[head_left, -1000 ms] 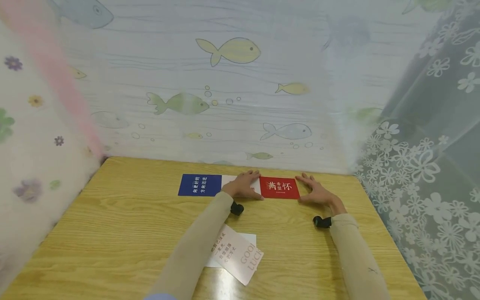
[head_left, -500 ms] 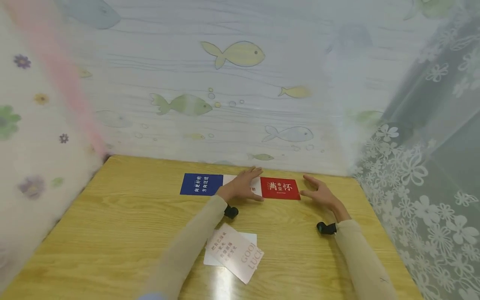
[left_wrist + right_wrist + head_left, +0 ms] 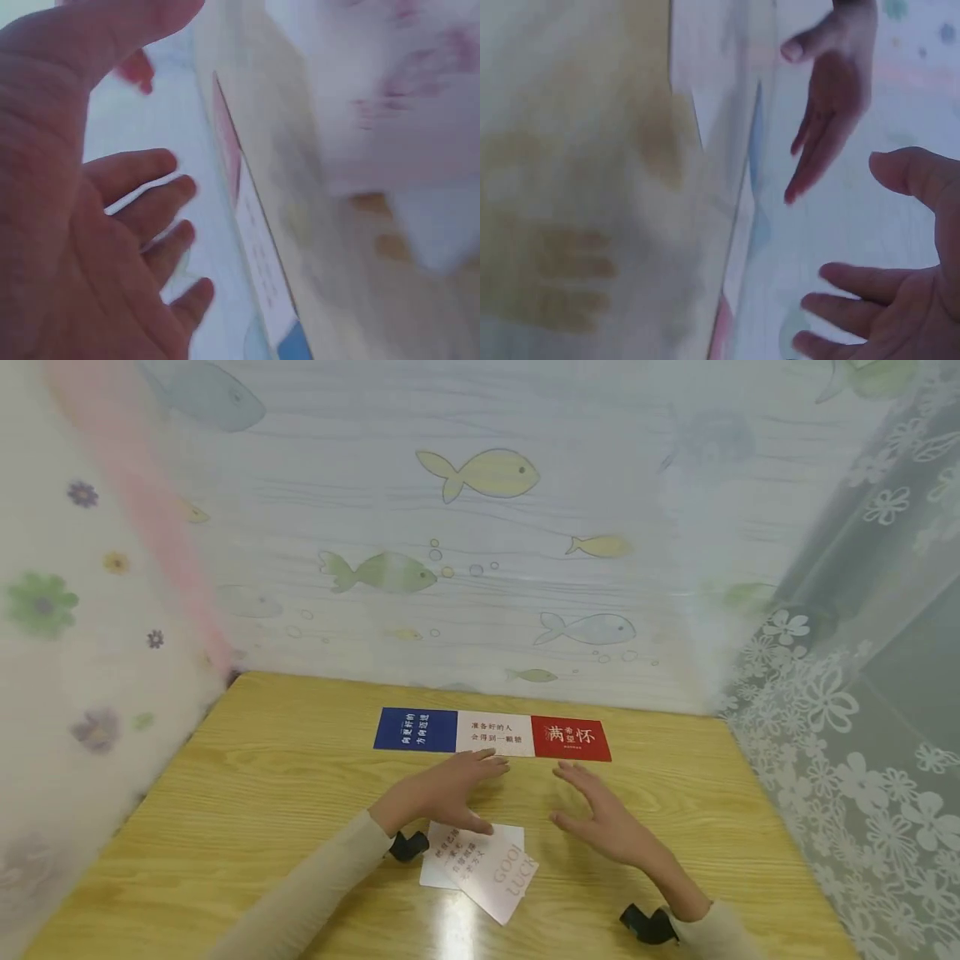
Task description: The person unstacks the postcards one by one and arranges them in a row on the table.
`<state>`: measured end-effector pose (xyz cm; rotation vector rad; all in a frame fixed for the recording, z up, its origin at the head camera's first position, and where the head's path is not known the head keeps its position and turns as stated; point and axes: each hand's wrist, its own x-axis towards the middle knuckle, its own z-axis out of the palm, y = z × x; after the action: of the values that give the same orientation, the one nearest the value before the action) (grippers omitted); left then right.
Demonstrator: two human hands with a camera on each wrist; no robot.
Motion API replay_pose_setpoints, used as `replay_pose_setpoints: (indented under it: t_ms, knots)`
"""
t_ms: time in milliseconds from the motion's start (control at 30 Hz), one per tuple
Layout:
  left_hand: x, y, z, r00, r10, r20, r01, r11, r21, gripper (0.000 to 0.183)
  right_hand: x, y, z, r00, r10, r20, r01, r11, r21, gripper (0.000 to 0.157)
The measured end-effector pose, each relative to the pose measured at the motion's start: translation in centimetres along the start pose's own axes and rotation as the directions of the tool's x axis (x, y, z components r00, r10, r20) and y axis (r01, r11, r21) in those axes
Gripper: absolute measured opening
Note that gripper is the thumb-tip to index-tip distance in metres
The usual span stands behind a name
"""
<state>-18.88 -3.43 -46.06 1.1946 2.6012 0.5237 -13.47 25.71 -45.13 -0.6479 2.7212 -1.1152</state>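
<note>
Three cards lie edge to edge in a row near the back of the table: a blue card (image 3: 416, 730), a white card (image 3: 495, 734) and a red card (image 3: 572, 738). My left hand (image 3: 450, 787) hovers above the wood, its fingers extended and its palm facing right. It holds nothing and partly covers the loose pink "GOOD LUCK" card (image 3: 495, 877), which lies askew on a white card (image 3: 438, 878). To the right, my right hand (image 3: 609, 820) is also raised, fingers apart, gripping nothing. In the right wrist view both palms face each other.
The wooden table (image 3: 300, 810) ends at a pale fish-patterned curtain (image 3: 450, 610) along the back. On the right hangs a sheer curtain (image 3: 817, 735) with white flowers. A flowered cloth (image 3: 112, 635) borders the left side.
Both hands have left the row of cards and drawn back toward the front, uncovering the white middle card. The three cards still lie in their row.
</note>
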Motion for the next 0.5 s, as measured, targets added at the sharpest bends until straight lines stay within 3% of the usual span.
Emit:
replay_pose_setpoints:
  t_ms: [200,333,500]
  knots:
    - [-3.8,-0.6,1.0,0.997,-0.055,0.045,0.055,0.998,-0.001,0.105,-2.6,-2.2,3.4,0.984,0.085,0.154,-0.075,0.994,-0.074,0.090]
    - [-5.6,-1.2,1.4,0.995,-0.090,0.044,0.091,0.995,-0.029,0.113,-3.6,-2.9,5.2,0.973,0.102,0.205,-0.080,0.991,-0.111,0.102]
    - [-7.0,-1.6,2.0,0.991,-0.126,0.046,0.127,0.991,-0.030,0.110,-4.0,-3.5,6.9,0.965,0.126,0.230,-0.096,0.986,-0.138,0.115]
